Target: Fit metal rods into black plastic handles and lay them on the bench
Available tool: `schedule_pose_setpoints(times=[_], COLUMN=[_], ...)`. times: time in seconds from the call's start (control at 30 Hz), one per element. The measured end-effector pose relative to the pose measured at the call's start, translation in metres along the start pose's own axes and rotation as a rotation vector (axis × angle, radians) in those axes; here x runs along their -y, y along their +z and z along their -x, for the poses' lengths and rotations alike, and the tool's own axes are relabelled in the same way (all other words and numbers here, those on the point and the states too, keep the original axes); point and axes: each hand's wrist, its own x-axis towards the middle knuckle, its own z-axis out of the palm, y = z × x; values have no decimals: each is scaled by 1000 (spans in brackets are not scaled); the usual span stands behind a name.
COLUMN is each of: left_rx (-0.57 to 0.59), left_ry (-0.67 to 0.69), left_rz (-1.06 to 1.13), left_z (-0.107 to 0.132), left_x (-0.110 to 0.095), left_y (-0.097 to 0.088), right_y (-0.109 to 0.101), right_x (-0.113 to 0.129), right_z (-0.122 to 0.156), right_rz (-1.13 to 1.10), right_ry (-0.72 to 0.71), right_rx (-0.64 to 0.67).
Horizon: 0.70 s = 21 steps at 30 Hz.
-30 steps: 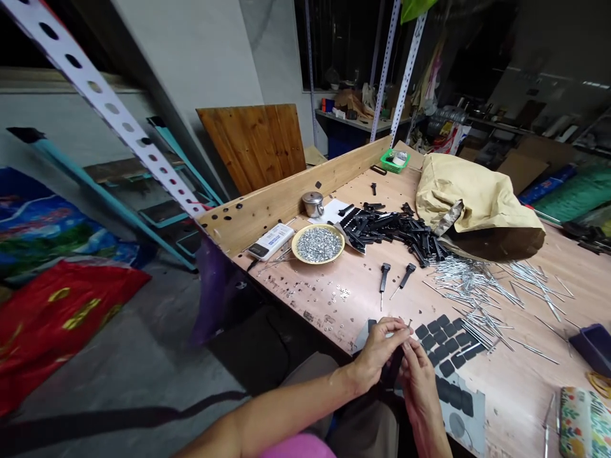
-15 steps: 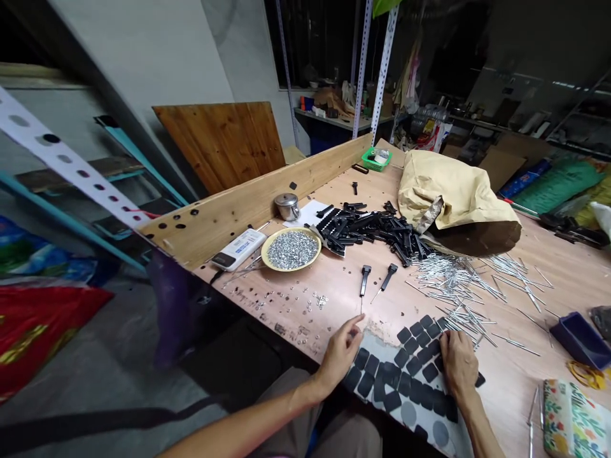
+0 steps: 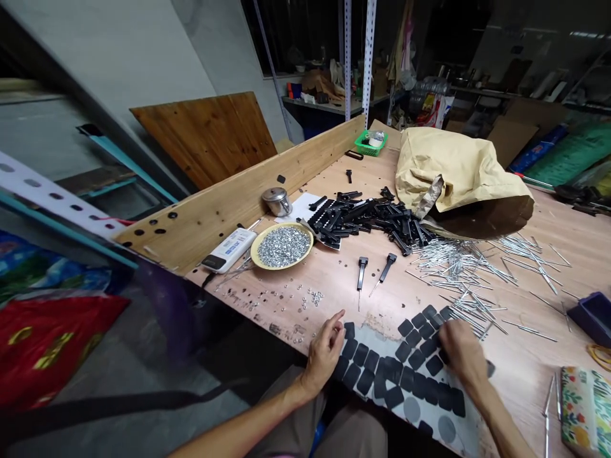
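My left hand (image 3: 325, 357) hovers at the left edge of a grey sheet of black rounded-square pads (image 3: 365, 381). Its fingers are loosely bent and apart, with nothing visible between them. My right hand (image 3: 462, 355) is over the sheet's right side, close to the upper pads; motion smears its fingers, so whatever they hold is hidden. Beyond the sheet lie two black plastic pieces with thin metal rods, one on the left (image 3: 361, 275) and one tilted on the right (image 3: 384, 270). Loose metal rods (image 3: 470, 305) are scattered just past my right hand.
A yellow dish of small metal nuts (image 3: 309, 245) stands left, beside a white device (image 3: 233, 249) and a lidded metal pot (image 3: 277, 201). Black plastic parts (image 3: 363, 219) are heaped before a large paper sack (image 3: 449, 168). A wooden board (image 3: 258, 184) edges the table; a purple bin (image 3: 592, 316) stands right.
My left hand has drawn back left, away from the rod tip of the left black piece. My right hand has shifted slightly and now blurs. The camera view has turned a little.
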Motion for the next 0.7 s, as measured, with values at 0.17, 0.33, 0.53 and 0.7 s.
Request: schedule_pose_setpoints(times=[0.17, 0.33, 0.53, 0.7], left_rx=[13, 16, 17, 23], left_ry=[-20, 2, 19, 27], left_rz=[-16, -35, -69, -85], left_z=[0, 0, -1, -1], left_x=[0, -1, -2, 0], left_y=[0, 0, 0, 2], right_y=[6, 11, 12, 10], right_x=[16, 33, 23, 9], right_z=[6, 10, 11, -2], right_rz=[108, 153, 135, 79], right_ry=[-93, -107, -90, 89], right_rx=[27, -20, -2, -25])
